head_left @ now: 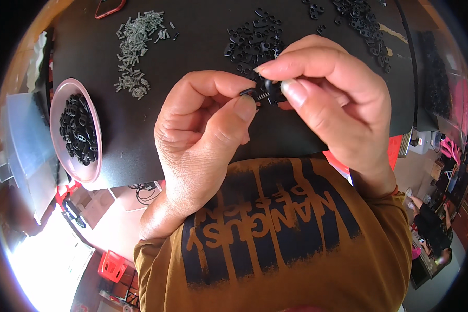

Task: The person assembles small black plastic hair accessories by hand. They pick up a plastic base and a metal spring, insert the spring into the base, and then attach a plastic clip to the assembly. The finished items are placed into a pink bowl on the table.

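Above the near part of the dark table, my two hands meet. My left hand [195, 122] is closed, pinching a small black plastic piece [248, 93] between thumb and forefinger. A thin metal coil spring [263, 95] bridges the gap from this piece to another black plastic piece [273, 92]. That second piece sits in the closed pinch of my right hand [343, 96], partly covered by the fingers. They look like two parts of a cord lock. Just beyond my fingertips lies a pile of flat black pieces with holes [255, 39].
Loose springs [135, 49] form a heap at the far left, near a red-edged phone [110, 7]. A pink bowl [57, 127] of black cord locks [78, 130] stands at the left edge. More black parts [363, 23] lie far right. Another person [434, 226] is off to the right.
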{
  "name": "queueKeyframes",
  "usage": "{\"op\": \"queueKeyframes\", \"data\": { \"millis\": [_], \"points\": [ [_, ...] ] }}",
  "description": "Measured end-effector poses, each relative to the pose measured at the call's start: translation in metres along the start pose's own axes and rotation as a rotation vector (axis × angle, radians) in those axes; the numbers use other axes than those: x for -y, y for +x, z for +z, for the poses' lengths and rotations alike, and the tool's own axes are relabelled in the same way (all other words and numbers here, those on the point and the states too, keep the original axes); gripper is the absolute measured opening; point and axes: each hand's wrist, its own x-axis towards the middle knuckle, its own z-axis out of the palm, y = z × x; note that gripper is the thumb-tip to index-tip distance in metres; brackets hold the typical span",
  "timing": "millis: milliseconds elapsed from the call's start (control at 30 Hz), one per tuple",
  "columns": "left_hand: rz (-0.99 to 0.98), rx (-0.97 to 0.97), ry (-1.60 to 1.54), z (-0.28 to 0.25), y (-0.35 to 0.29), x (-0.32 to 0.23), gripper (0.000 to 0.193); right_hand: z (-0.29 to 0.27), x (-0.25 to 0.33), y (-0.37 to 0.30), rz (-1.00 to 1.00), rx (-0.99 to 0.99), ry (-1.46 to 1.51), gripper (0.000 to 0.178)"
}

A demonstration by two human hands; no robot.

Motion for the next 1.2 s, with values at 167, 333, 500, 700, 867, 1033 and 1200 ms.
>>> {"op": "queueKeyframes", "data": {
  "millis": [167,333,500,700,867,1033,1200],
  "points": [
    [0.012,0.031,-0.059,-0.001,-0.001,0.004,0.015,0.001,0.001,0.002,-0.122,0.063,-0.167,0.021],
    [-0.001,0.024,-0.023,0.002,-0.001,0.003,0.018,0.01,-0.004,-0.002,-0.059,-0.052,0.002,0.019],
    [0.03,0.032,-0.041,0.001,-0.003,0.005,0.026,0.009,-0.003,-0.002,-0.092,-0.037,-0.067,0.019],
    [0.046,0.058,-0.02,0.0,-0.003,0.005,0.03,0.007,-0.007,0.0,-0.224,-0.002,-0.18,0.021],
    [0.079,0.084,-0.048,0.0,-0.004,0.008,0.033,0.01,-0.006,-0.003,-0.162,-0.013,-0.108,0.024],
    [0.145,0.116,-0.064,-0.003,-0.005,0.01,0.036,0.011,-0.008,-0.005,-0.211,0.001,-0.139,0.031],
    [0.159,0.165,-0.104,-0.005,-0.005,0.012,0.036,0.009,-0.009,-0.004,-0.224,0.029,-0.194,0.035]
  ]
}}
